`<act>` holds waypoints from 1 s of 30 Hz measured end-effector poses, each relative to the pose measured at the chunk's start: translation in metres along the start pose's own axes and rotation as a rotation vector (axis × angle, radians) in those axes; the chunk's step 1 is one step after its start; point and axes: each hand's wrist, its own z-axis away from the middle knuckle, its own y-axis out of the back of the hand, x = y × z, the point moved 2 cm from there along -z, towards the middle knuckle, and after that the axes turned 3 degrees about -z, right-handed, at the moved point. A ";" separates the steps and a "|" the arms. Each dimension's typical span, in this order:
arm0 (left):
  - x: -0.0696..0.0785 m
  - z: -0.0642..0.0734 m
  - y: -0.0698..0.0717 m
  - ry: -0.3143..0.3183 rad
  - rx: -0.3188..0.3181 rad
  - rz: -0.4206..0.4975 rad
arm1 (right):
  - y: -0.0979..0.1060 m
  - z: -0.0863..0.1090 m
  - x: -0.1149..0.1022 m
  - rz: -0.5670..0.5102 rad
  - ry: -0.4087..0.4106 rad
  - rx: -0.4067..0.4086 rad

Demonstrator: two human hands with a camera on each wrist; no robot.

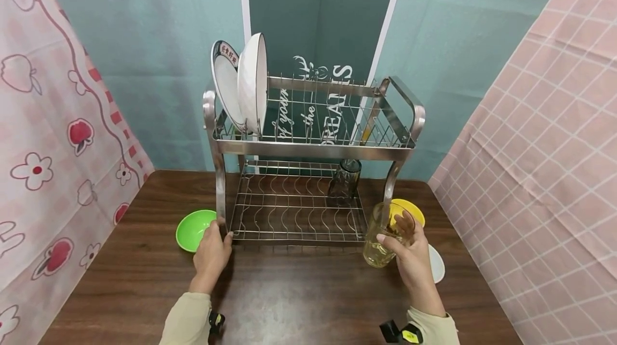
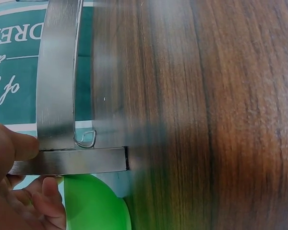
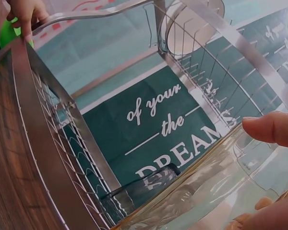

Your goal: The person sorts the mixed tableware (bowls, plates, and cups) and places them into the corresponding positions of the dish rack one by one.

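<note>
A two-tier metal dish rack (image 1: pixel 313 149) stands on the wooden table. My left hand (image 1: pixel 212 251) grips its left front leg near the bottom; the left wrist view shows the thumb and fingers on either side of the metal strip (image 2: pixel 81 162). In my right hand (image 1: pixel 413 254) is a yellowish clear drinking glass (image 1: pixel 377 248), held beside the rack's right front leg. It fills the lower part of the right wrist view (image 3: pixel 206 191). On the lower tier, a dark drinking glass (image 1: pixel 344 184) stands at the right. A rimmed plate (image 1: pixel 224 80) and a white bowl (image 1: pixel 249 88) lean upright on the upper tier's left.
Left of the rack sits a green bowl (image 1: pixel 189 231), partly behind my left hand. A yellow bowl (image 1: pixel 409 210) and a white dish (image 1: pixel 436 264) lie on the right, partly hidden by my right hand. Printed cloths hang at the back and both sides.
</note>
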 end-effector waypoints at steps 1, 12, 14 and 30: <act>0.001 0.000 0.000 -0.001 -0.001 0.001 | 0.000 0.000 0.000 -0.001 0.005 -0.002; 0.002 0.001 0.001 -0.001 0.010 0.005 | 0.001 0.001 -0.003 0.010 -0.007 -0.010; 0.002 0.000 0.000 0.001 0.016 0.005 | 0.001 0.001 -0.004 0.011 -0.006 -0.018; 0.007 0.005 -0.006 0.093 0.008 0.129 | -0.015 0.003 -0.005 0.013 0.020 -0.073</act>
